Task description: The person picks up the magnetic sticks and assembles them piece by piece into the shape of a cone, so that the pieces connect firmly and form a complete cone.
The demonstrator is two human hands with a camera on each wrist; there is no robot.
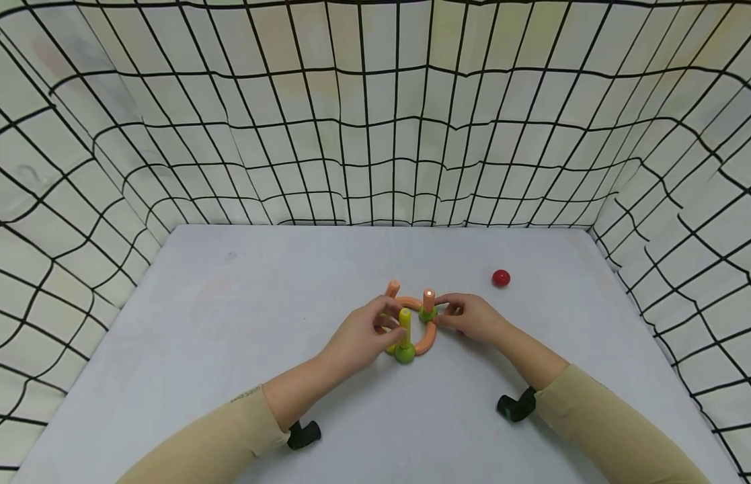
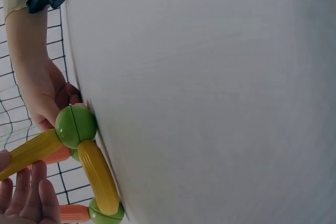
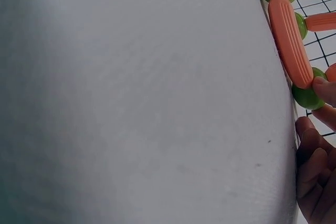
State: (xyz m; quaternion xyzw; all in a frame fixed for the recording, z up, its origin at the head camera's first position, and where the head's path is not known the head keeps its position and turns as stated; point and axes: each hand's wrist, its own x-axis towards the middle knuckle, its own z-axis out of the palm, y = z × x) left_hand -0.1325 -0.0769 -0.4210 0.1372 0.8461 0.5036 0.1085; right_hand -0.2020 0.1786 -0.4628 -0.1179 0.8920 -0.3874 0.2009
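On the white table stands a ring of curved toy rods and green balls with upright rods on it. My left hand (image 1: 364, 334) pinches the yellow upright rod (image 1: 405, 327) between thumb and fingers, over the front green ball (image 1: 404, 353). A yellow curved rod (image 2: 100, 179) joins that ball in the left wrist view. At the ring's right, my right hand (image 1: 475, 317) pinches a green ball (image 3: 308, 97) beneath an orange upright rod (image 1: 429, 300). An orange curved rod (image 3: 290, 40) links these two balls. Another orange upright rod (image 1: 392, 289) rises at the back left, its base hidden.
A red ball (image 1: 501, 278) lies on the table (image 1: 260, 289) to the right, beyond my right hand. Black netting over white walls (image 1: 375, 134) encloses the back and sides. Black wrist-worn devices (image 1: 304, 435) show under both sleeves.
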